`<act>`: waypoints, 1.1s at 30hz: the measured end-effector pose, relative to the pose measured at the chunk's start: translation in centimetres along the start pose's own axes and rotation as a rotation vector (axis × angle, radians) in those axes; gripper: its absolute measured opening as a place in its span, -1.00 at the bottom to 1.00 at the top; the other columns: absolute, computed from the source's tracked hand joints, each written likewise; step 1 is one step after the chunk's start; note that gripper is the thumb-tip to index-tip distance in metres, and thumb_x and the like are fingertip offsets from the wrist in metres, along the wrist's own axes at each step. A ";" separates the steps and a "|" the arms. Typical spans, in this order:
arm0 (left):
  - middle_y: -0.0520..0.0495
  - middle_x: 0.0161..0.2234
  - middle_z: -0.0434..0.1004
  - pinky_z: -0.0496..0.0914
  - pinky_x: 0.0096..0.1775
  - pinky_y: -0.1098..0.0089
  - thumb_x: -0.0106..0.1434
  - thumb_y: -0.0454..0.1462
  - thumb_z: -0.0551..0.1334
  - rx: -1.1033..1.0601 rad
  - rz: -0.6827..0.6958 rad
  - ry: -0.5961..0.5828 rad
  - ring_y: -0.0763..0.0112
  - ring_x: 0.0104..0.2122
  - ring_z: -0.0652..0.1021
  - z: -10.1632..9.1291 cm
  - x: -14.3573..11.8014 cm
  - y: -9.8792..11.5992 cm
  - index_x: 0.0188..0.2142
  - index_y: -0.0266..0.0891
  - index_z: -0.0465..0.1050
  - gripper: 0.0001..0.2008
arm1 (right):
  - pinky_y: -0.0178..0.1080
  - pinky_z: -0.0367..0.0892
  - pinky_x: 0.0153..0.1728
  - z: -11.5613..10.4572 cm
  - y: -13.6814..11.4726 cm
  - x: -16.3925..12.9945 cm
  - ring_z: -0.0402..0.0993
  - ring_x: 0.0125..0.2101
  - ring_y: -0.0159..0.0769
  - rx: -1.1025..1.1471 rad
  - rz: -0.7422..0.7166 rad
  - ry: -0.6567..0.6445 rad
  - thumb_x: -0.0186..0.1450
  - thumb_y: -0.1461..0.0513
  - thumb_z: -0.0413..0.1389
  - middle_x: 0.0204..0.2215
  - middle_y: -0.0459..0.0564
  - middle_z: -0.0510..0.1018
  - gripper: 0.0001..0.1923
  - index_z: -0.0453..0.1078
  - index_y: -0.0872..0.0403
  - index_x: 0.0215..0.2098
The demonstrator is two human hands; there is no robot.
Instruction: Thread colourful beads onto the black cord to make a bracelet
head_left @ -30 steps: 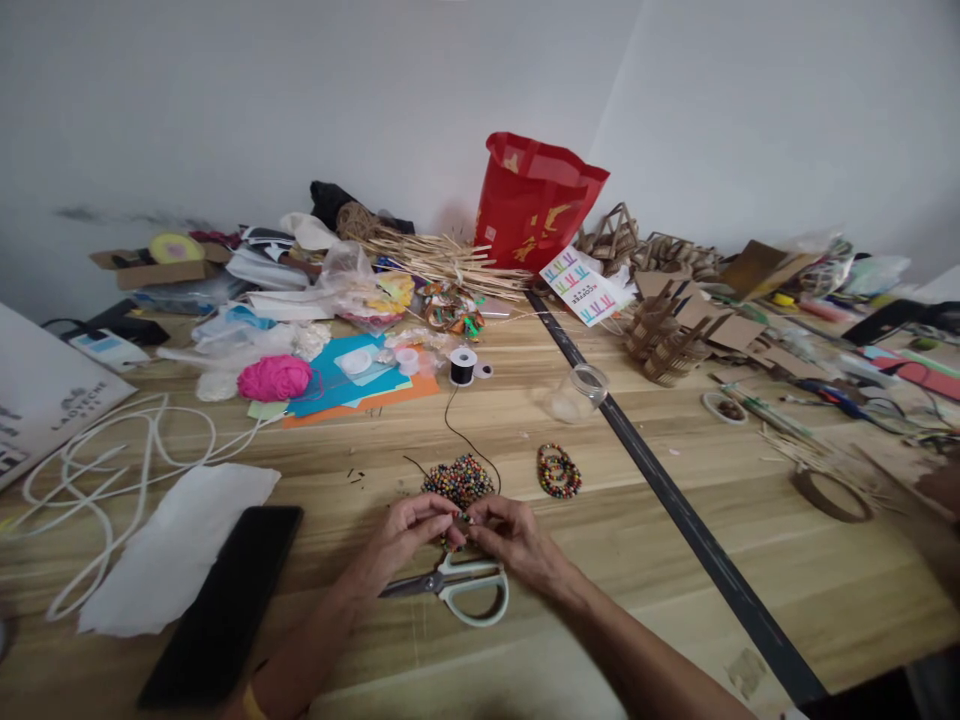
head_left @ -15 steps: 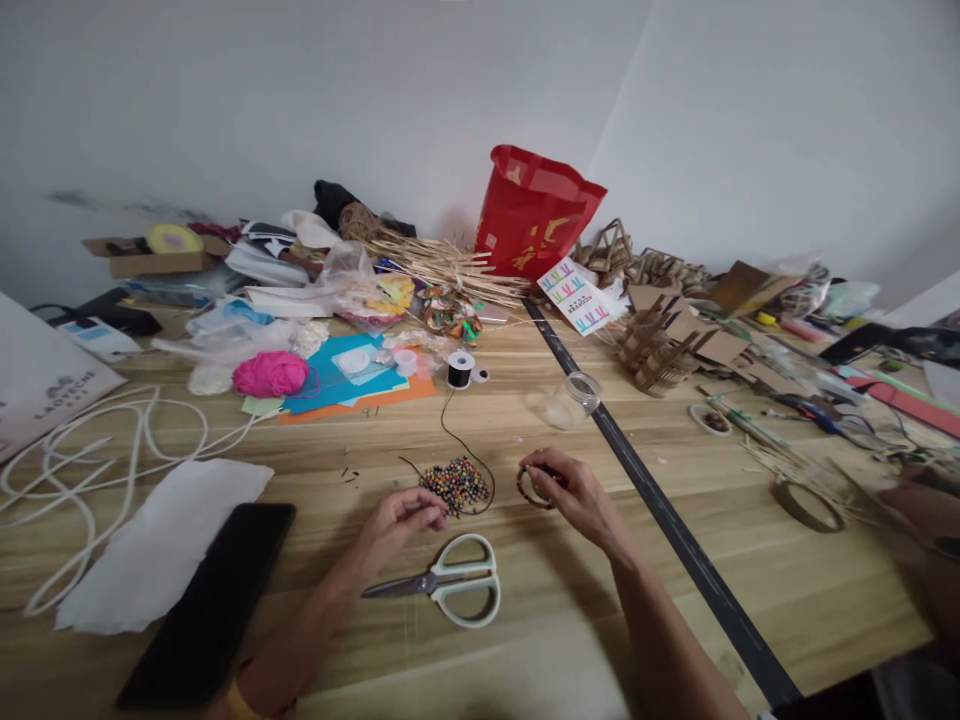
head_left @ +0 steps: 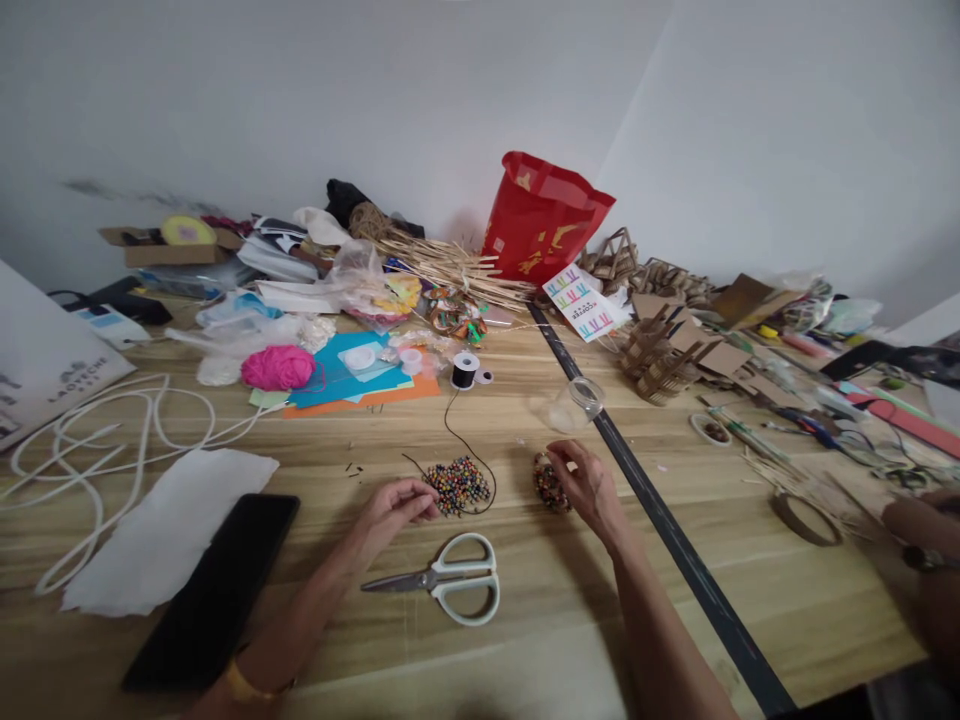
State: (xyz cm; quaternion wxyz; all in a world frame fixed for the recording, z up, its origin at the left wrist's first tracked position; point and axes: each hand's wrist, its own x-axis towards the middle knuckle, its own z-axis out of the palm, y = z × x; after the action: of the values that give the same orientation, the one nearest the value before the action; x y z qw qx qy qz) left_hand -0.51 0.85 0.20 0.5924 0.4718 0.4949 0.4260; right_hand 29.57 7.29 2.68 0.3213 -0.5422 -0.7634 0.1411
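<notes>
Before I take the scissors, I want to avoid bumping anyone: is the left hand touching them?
Apart: the head view shows tabletop between the left hand and the scissors.

Centre of wooden table [head_left: 540, 680], multicoloured round-bead heap [head_left: 461, 485]; white-handled metal scissors [head_left: 434, 579] before it, multicoloured beaded bracelets [head_left: 548, 487] right, white spool of black cord [head_left: 464, 374] behind, flat black slab [head_left: 214, 590] over left!
</notes>
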 end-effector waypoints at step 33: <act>-0.19 -0.18 0.57 0.45 -0.34 0.39 0.13 -0.23 0.20 0.333 0.366 0.240 0.35 -0.37 0.54 -0.5 -0.1 -0.5 -0.29 -0.29 0.52 -0.79 | -0.36 0.15 -0.44 6.9 -9.9 -0.1 0.40 -0.40 -0.38 -0.209 -0.294 -0.523 0.32 0.35 0.00 -0.28 -0.02 0.45 -0.92 0.31 0.09 -0.30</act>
State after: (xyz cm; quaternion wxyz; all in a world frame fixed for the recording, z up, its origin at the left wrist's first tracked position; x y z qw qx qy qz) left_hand -1.05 0.70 -0.25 0.3571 0.5904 0.5312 0.4917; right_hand 17.86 4.47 2.99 0.0735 -0.4015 -0.9007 0.1486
